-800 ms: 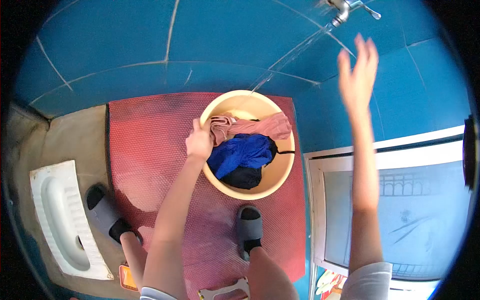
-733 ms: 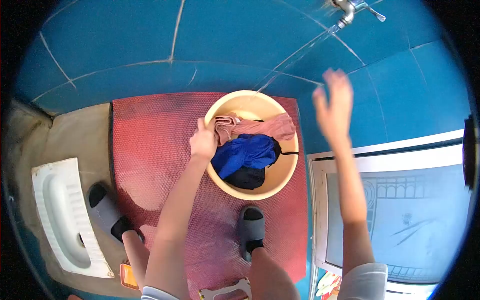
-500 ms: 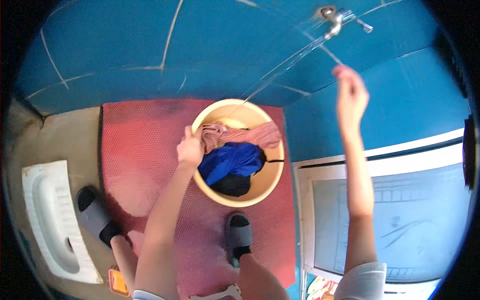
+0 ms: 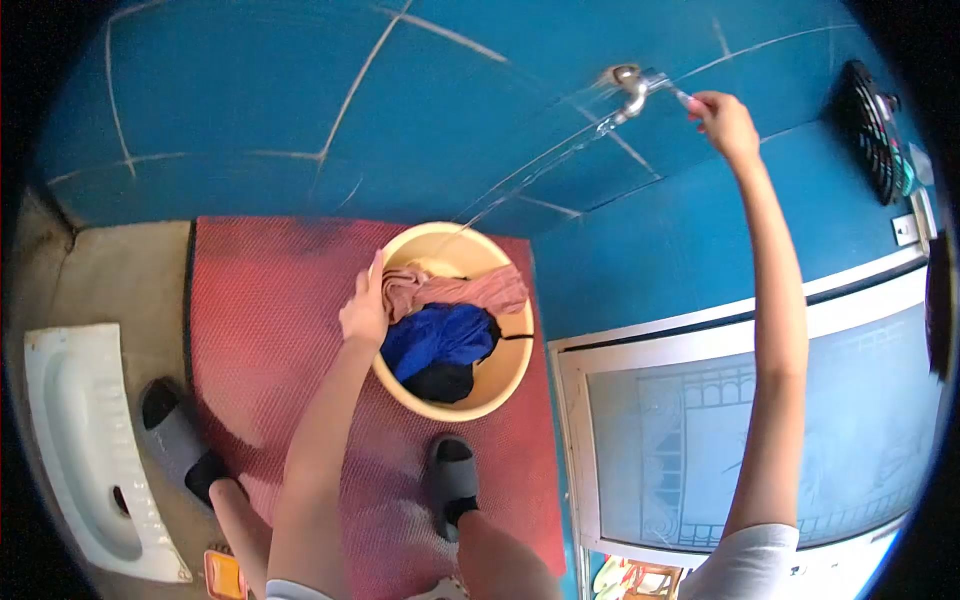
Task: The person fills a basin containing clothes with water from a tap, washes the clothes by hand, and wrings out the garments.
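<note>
A cream-yellow basin (image 4: 512,385) stands on the red mat (image 4: 270,350). Inside it lie a pink cloth (image 4: 465,290), a blue cloth (image 4: 440,335) and a black cloth (image 4: 440,383). My left hand (image 4: 365,308) grips the basin's left rim. Up at the wall, my right hand (image 4: 722,120) has its fingers closed on the lever of the metal faucet (image 4: 632,95). Water runs from the spout down into the basin.
A white squat toilet (image 4: 85,440) is at the left, and a door with a frosted pane (image 4: 690,440) at the right. A black rack (image 4: 868,130) hangs on the blue wall. An orange dish (image 4: 225,575) lies near my feet, which wear grey slippers (image 4: 452,475).
My right hand has moved from open air up to the faucet lever and closed on it. The view has shifted, so the basin appears farther left. My left hand stays at the basin's rim.
</note>
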Demonstrator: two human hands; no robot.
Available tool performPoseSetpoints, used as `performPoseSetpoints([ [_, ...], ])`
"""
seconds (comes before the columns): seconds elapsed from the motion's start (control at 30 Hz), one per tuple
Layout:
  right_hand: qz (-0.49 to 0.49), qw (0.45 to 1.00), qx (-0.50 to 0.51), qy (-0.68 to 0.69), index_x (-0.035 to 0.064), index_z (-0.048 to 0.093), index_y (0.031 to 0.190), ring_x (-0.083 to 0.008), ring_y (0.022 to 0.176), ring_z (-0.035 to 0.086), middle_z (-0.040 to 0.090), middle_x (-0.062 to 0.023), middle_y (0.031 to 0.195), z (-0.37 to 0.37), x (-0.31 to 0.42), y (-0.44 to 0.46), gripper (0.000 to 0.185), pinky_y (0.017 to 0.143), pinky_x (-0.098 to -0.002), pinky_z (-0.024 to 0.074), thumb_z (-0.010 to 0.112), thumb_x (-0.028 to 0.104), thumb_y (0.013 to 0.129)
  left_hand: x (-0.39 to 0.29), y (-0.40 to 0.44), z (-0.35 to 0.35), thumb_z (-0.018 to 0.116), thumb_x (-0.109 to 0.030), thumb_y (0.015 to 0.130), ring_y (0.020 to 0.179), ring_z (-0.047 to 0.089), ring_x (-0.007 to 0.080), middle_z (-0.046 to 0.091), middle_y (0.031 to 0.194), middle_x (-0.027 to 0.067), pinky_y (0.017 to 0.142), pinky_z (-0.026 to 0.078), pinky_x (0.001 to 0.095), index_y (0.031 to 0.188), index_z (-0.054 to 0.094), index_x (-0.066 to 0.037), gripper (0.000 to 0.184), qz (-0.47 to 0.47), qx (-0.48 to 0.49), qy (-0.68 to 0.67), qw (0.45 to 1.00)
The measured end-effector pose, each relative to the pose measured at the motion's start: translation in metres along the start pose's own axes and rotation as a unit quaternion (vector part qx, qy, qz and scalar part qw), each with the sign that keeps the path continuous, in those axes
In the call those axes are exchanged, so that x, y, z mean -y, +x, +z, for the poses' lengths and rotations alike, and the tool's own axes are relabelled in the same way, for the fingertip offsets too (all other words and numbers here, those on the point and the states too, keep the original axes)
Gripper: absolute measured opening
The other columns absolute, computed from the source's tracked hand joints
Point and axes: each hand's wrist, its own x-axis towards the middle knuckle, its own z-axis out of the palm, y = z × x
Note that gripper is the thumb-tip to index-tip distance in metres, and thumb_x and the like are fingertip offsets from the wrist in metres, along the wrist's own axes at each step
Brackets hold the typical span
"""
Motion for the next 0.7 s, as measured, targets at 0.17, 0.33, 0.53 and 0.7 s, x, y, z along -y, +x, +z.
performPoseSetpoints([
  [0.17, -0.001, 0.999, 0.029, 0.029, 0.0085, 0.066, 0.094, -0.0144, 0.064, 0.062, 0.066, -0.0051, 0.071, -0.003, 0.003, 0.007, 0.024, 0.062, -0.0302, 0.0470, 0.056, 0.028, 0.083, 0.012, 0.014, 0.010, 0.049, -0.009, 0.078, 0.088, 0.060, 0.0343, 0.039, 0.133, 0.0119, 0.076, 0.049, 0.0426, 0.137, 0.025, -0.015, 0.064, 0.012, -0.008, 0.004, 1.000],
  [0.33, -0.027, 0.999, 0.041, 0.020, 0.0063, 0.066, 0.090, -0.0150, 0.062, 0.062, 0.065, -0.0065, 0.070, -0.002, -0.004, 0.015, 0.024, 0.060, -0.0299, 0.0467, 0.055, 0.027, 0.084, 0.012, 0.014, 0.007, 0.051, -0.011, 0.077, 0.088, 0.061, 0.0335, 0.042, 0.131, 0.0116, 0.076, 0.049, 0.0414, 0.136, 0.026, -0.013, 0.064, 0.040, -0.006, 0.017, 0.999],
  [0.53, 0.009, 0.993, 0.014, 0.120, 0.0047, 0.065, 0.091, -0.0150, 0.063, 0.062, 0.065, -0.0069, 0.067, 0.009, -0.008, 0.002, 0.027, 0.060, -0.0296, 0.0475, 0.054, 0.029, 0.085, 0.004, 0.009, 0.008, 0.043, -0.003, 0.080, 0.088, 0.061, 0.0337, 0.031, 0.139, 0.0104, 0.074, 0.050, 0.0425, 0.140, 0.015, -0.015, 0.067, 0.013, 0.011, 0.032, 0.999],
  [0.7, 0.008, 0.987, 0.024, 0.156, 0.0039, 0.064, 0.095, -0.0157, 0.064, 0.064, 0.065, -0.0081, 0.068, 0.007, -0.007, 0.006, 0.030, 0.063, -0.0291, 0.0488, 0.053, 0.030, 0.085, -0.009, 0.003, 0.003, 0.045, -0.004, 0.080, 0.089, 0.059, 0.0357, 0.028, 0.139, 0.0114, 0.073, 0.052, 0.0417, 0.140, 0.012, -0.013, 0.069, -0.014, 0.023, 0.056, 0.998],
])
